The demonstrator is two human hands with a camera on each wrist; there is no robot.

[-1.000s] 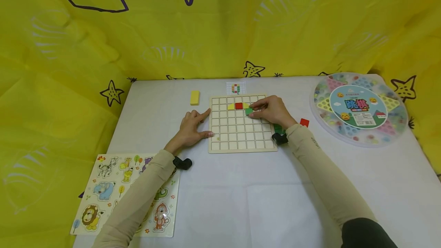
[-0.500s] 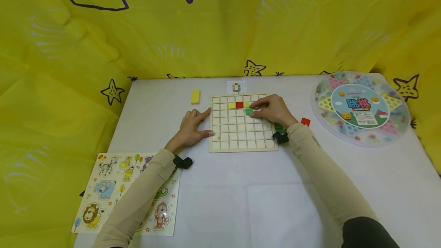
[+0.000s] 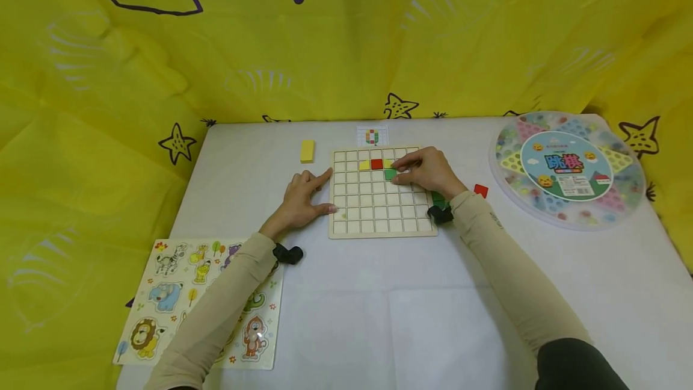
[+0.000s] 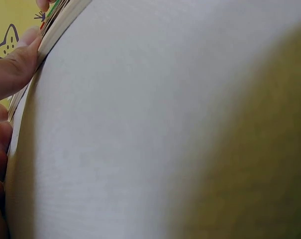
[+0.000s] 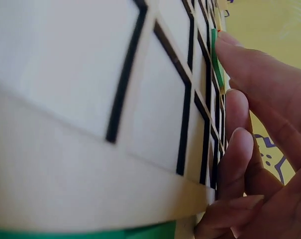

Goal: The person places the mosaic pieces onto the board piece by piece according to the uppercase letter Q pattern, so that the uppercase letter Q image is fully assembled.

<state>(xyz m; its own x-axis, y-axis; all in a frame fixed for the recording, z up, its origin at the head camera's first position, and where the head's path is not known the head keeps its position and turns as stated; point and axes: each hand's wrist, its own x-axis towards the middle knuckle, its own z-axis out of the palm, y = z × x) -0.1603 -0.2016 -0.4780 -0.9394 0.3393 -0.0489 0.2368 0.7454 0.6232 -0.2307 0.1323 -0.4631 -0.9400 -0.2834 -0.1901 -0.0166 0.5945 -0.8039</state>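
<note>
A square wooden grid board (image 3: 379,215) lies mid-table. My left hand (image 3: 298,202) touches its left edge with thumb and index finger spread apart. With thumb and fingertips my right hand (image 3: 430,171) pinches a green square tile (image 3: 391,174) over a cell near the upper right. In the right wrist view the green tile (image 5: 218,62) sits slightly tilted at the thumb tip. Just above it on the board is a row: a yellow tile (image 3: 364,165), a red tile (image 3: 376,164) and a second yellow tile (image 3: 387,164), partly hidden by the fingers.
Beside the board's right edge are green tiles (image 3: 439,199), partly covered by the wrist, and a loose red tile (image 3: 480,191). Yellow tiles (image 3: 307,151) lie upper left, a pattern card (image 3: 372,136) behind. A round game box (image 3: 565,167) stands right, an animal puzzle (image 3: 163,297) front left.
The green tile has shifted very slightly in the right hand's fingers, over the same part of the board. The left hand stays at the board's edge.
</note>
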